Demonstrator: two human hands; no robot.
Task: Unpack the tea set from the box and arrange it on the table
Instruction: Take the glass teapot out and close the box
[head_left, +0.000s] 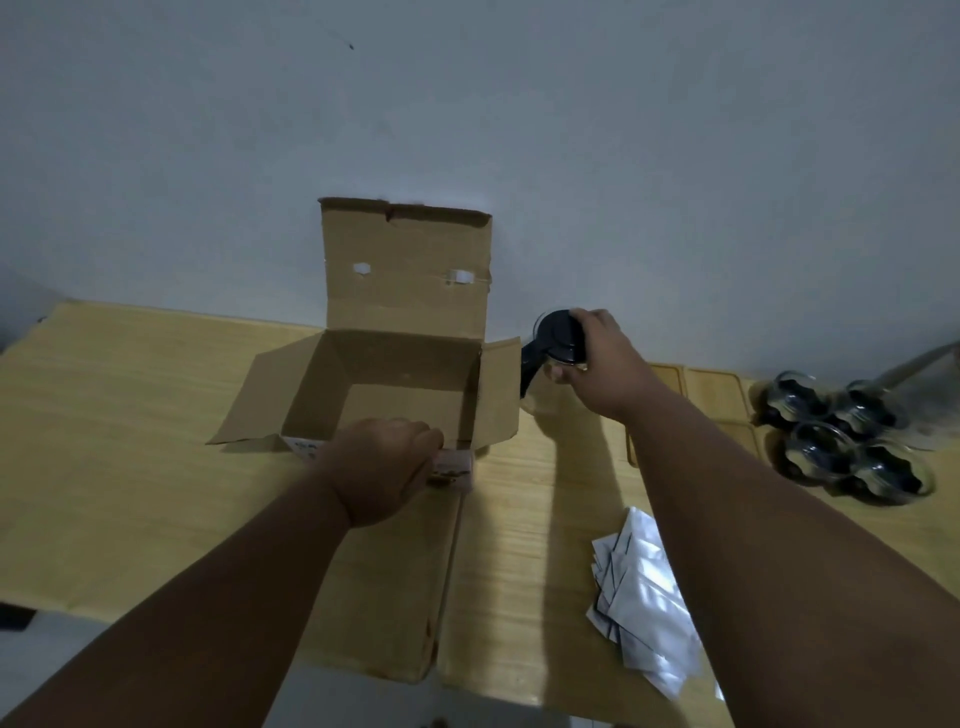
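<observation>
An open cardboard box (400, 291) stands at the back of the wooden table (119, 426), its lid flap upright against the wall. Its inside looks empty. My left hand (387, 465) grips the box's near front edge. To the right of the box, my right hand (605, 358) holds a glass teapot (556, 338) with a black lid and black handle, resting on or just above the table. Several glass cups (841, 441) with dark bases cluster at the far right.
A pile of silvery foil sachets (644, 592) lies near the table's front right, under my right forearm. Flat wooden coasters or trays (717, 389) lie behind my right arm. A grey wall rises right behind the table.
</observation>
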